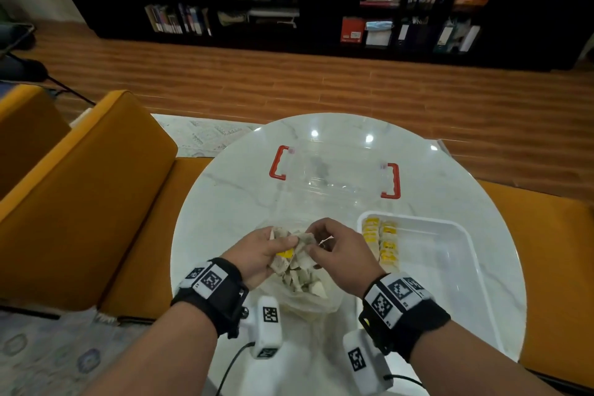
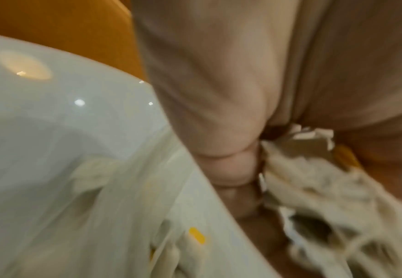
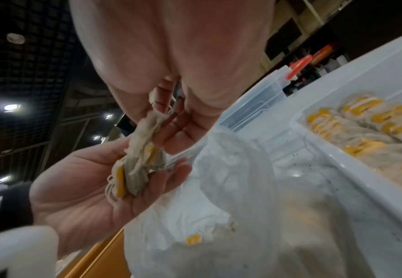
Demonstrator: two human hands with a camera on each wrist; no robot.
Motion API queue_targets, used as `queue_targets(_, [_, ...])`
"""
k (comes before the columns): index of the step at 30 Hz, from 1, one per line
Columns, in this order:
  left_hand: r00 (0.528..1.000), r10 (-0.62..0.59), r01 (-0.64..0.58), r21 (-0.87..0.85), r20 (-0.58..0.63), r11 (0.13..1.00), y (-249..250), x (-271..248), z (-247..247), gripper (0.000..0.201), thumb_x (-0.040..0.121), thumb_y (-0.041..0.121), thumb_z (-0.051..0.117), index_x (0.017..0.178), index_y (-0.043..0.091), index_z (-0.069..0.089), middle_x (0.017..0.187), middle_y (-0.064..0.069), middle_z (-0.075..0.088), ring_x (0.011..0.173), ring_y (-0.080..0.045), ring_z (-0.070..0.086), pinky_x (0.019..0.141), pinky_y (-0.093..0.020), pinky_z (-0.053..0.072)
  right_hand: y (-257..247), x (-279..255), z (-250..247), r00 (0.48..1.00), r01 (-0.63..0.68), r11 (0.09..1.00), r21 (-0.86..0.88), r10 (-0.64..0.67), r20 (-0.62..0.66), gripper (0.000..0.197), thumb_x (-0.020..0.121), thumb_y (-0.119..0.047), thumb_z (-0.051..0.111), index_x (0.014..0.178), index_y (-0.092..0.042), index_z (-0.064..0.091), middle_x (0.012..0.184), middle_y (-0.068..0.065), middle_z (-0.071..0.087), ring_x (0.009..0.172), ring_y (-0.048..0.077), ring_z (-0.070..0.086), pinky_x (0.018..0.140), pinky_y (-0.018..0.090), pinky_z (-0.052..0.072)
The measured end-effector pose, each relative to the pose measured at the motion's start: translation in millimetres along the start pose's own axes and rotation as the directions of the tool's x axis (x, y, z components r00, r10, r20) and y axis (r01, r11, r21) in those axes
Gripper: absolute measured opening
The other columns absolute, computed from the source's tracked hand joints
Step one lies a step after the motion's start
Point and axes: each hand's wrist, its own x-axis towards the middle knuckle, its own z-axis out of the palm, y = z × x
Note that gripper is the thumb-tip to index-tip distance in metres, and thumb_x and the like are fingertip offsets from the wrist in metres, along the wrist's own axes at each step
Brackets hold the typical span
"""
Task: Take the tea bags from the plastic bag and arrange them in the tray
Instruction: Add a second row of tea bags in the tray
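Head view downward, wrist views close, sharing hands (image 1: 299,251)

Wooden floor (image 1: 321,80), dark bookshelf (image 1: 289,0), orange sofa (image 1: 96,177), marble table (image 1: 225,196)

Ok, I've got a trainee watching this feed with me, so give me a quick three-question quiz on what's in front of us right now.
1. True or false: the white tray is bare of tea bags.
2. Multiple choice: the bunch of tea bags is held by A) the left hand alone, B) the right hand alone, C) both hands.
3. Fill in: the clear container at the far side of the table has ___ handles.

Key
1. False: yellow-tagged tea bags lie in rows at the tray's left end.
2. C: the left hand cradles the bunch, the right pinches its top, above the plastic bag.
3. Red.
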Motion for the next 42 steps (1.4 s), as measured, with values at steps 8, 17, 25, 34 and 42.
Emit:
queue_targets(8, [0.976,-0.020,-0.049,-0.309,-0.216,0.950,-23,3,21,0.012,0.094,0.010,0.055,0.104,0.012,0.062,0.090,-0.015,0.071,0.071,-0.028,0.069,0.060,-0.035,0.056,4,3,7,0.997,-0.074,0.993,-0.089,0.076,0.010,0.023,0.081,-0.021,0.072,0.100,-0.029,0.060,0.086,-0.007,0.066,0.059,0.006,0.062,0.058,0.022,0.054])
queue_targets(17, [0.963,-0.146,0.020,-0.481,-0.226,0.876,-25,5,23,0.008,0.092,0.012,0.057,0.098,0.008,0.062,0.078,-0.011,0.068,0.061,-0.022,0.064,0.048,-0.027,0.053,10,0,-21,0.922,0.372,0.826,-0.424,-0.274,0.275,0.023,0.083,-0.028,0.070,0.106,-0.032,0.071,0.119,-0.018,0.052,0.098,-0.008,0.046,0.083,0.004,0.029])
queue_targets(25, [0.960,-0.199,0.107,-0.398,-0.198,0.911,-26,3,18,0.037,0.085,0.046,0.066,0.096,0.011,0.062,0.075,-0.010,0.062,0.066,-0.022,0.059,0.048,-0.028,0.052,-8,8,-19,0.961,0.255,0.926,-0.279,-0.210,0.181,0.013,0.088,-0.024,0.067,0.098,-0.026,0.075,0.094,-0.022,0.061,0.083,-0.003,0.057,0.075,0.007,0.039])
queue_targets(34, [0.970,-0.131,0.031,-0.424,-0.207,0.905,-22,-6,24,0.006,0.089,0.012,0.058,0.095,0.010,0.060,0.086,-0.016,0.066,0.068,-0.026,0.065,0.048,-0.027,0.050,-31,11,-29,0.989,0.125,0.989,-0.082,-0.117,0.094,0.005,0.087,-0.024,0.070,0.085,-0.028,0.071,0.077,-0.012,0.069,0.071,-0.003,0.061,0.068,0.012,0.046])
queue_targets(42, [0.902,0.234,-0.209,0.107,-0.363,0.972,-11,-20,21,0.009,0.089,-0.002,0.063,0.093,0.005,0.068,0.070,-0.008,0.058,0.055,-0.018,0.055,0.043,-0.025,0.045,-39,11,-53,0.994,0.096,0.990,-0.103,-0.092,0.051,0.003,0.088,-0.028,0.067,0.088,-0.029,0.070,0.086,-0.006,0.070,0.072,0.001,0.058,0.069,0.019,0.047])
